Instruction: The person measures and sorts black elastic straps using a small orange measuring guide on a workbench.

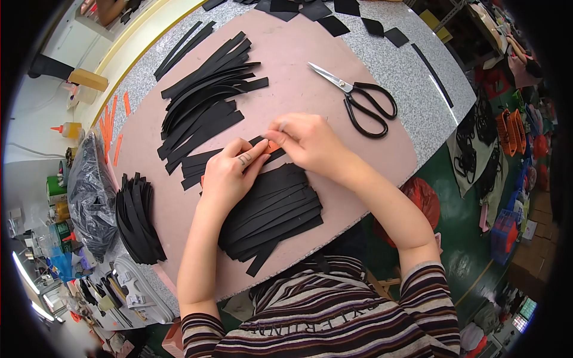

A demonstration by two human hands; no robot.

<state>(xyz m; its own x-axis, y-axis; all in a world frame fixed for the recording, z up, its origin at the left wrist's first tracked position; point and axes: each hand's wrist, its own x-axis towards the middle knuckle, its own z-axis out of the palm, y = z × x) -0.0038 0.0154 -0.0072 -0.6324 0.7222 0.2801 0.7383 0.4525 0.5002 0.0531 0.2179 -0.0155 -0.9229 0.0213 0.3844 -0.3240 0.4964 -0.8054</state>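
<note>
My left hand (230, 170) is closed in a pinch on a black strip (276, 156), near the middle of the pink mat (352, 179). Against that strip lies a small orange strip (273, 147), and my right hand (310, 143) pinches its end. The fingertips of both hands almost meet, so the exact grip is partly hidden. Just below my hands spreads a pile of black strips (274, 209). Up and to the left lies a second, looser pile of black strips (206, 89). Black-handled scissors (358, 98) rest with slightly parted blades to the upper right.
More black strips (138, 221) form a bundle at the mat's left edge, beside a dark plastic bag (91, 191). Loose orange strips (107, 128) lie on the speckled tabletop (406, 65). Black square pieces (334, 25) line the far side. Another person's arm shows at top left.
</note>
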